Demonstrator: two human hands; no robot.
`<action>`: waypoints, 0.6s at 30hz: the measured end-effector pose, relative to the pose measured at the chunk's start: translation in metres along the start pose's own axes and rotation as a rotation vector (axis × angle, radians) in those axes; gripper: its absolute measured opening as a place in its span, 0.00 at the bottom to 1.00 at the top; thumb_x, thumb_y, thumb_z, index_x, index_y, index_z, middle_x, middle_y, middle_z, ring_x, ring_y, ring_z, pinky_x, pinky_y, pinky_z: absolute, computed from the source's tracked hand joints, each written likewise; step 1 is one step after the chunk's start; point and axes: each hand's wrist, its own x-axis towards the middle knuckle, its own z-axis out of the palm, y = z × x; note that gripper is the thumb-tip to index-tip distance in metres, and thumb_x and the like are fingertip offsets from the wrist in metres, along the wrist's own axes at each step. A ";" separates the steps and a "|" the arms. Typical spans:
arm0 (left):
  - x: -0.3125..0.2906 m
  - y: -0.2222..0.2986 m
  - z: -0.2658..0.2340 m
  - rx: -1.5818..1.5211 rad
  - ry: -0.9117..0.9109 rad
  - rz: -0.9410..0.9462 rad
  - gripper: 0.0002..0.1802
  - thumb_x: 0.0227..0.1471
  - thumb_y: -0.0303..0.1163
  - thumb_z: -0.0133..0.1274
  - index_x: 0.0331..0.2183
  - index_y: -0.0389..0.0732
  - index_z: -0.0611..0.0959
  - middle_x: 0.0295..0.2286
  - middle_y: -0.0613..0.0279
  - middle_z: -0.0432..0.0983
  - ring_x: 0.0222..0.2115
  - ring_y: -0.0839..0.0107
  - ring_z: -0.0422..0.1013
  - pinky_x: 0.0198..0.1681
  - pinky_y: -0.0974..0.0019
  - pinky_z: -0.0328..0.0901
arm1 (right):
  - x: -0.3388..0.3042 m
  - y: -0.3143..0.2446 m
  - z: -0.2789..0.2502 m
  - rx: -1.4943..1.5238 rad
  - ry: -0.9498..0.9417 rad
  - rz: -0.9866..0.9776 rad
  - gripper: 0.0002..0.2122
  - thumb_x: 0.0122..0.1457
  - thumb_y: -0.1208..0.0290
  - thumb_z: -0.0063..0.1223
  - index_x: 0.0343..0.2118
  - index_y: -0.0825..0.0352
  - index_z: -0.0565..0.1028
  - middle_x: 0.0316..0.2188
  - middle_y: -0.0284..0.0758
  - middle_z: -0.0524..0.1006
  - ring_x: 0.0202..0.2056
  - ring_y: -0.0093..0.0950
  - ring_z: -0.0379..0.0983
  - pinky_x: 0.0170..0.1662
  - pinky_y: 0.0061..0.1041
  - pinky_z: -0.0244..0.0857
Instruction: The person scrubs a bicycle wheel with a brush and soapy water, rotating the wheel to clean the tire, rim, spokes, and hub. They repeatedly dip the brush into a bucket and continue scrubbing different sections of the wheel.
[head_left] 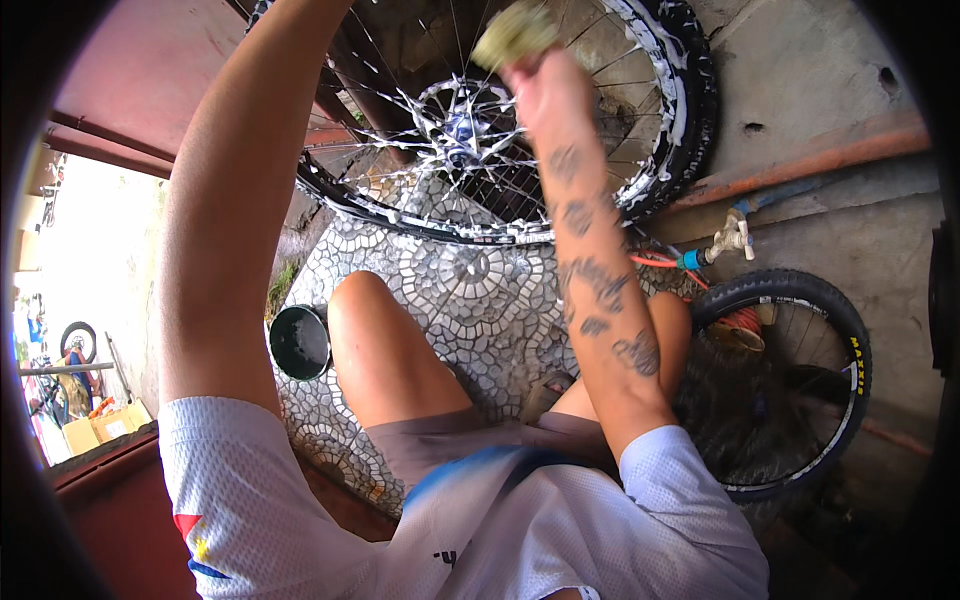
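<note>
A bicycle wheel with a black knobby tyre (697, 110) stands in front of me, its spokes and rim streaked with white foam. Foam also clings to the hub (462, 135) and the brake disc around it. My right hand (545, 92) is closed around a yellow-green sponge (515, 38), smeared by motion, over the spokes at the upper part of the wheel. Whether the sponge touches them I cannot tell. My left arm (235, 200) reaches up past the top edge of the view, so the left hand is out of sight.
A dark bucket (298, 342) with foamy liquid stands left of my knee. To the right are a tap (732, 236) with a blue connector, an orange hose (652, 262) and another bicycle wheel (852, 335). A red metal panel (135, 85) borders the left. The floor is stone mosaic (450, 320).
</note>
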 end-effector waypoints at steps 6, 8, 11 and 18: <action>-0.002 0.000 -0.006 0.008 -0.019 -0.015 0.38 0.61 0.69 0.36 0.42 0.50 0.89 0.42 0.47 0.82 0.48 0.46 0.76 0.54 0.50 0.68 | -0.010 0.023 -0.023 -0.700 -0.190 -0.383 0.08 0.55 0.68 0.63 0.28 0.69 0.80 0.19 0.37 0.78 0.17 0.21 0.70 0.22 0.22 0.65; -0.007 0.004 -0.010 -0.110 0.092 0.113 0.28 0.61 0.58 0.44 0.39 0.45 0.87 0.39 0.47 0.82 0.44 0.46 0.77 0.50 0.48 0.69 | -0.029 0.035 -0.047 -0.955 -0.166 -0.421 0.11 0.53 0.64 0.67 0.32 0.67 0.83 0.25 0.36 0.82 0.27 0.30 0.77 0.33 0.33 0.72; -0.039 0.017 -0.006 -0.169 0.802 0.468 0.10 0.54 0.37 0.59 0.34 0.41 0.83 0.31 0.50 0.77 0.35 0.46 0.72 0.41 0.46 0.67 | -0.042 0.019 -0.062 -0.679 -0.171 -0.648 0.13 0.57 0.70 0.65 0.43 0.70 0.79 0.36 0.40 0.84 0.34 0.31 0.81 0.40 0.34 0.74; -0.207 0.051 0.090 -1.211 0.330 -0.143 0.20 0.65 0.34 0.54 0.57 0.42 0.78 0.37 0.60 0.82 0.37 0.73 0.77 0.37 0.66 0.74 | -0.056 -0.052 -0.030 -0.983 -0.510 -0.953 0.08 0.63 0.74 0.56 0.40 0.73 0.80 0.42 0.45 0.80 0.45 0.38 0.79 0.51 0.38 0.73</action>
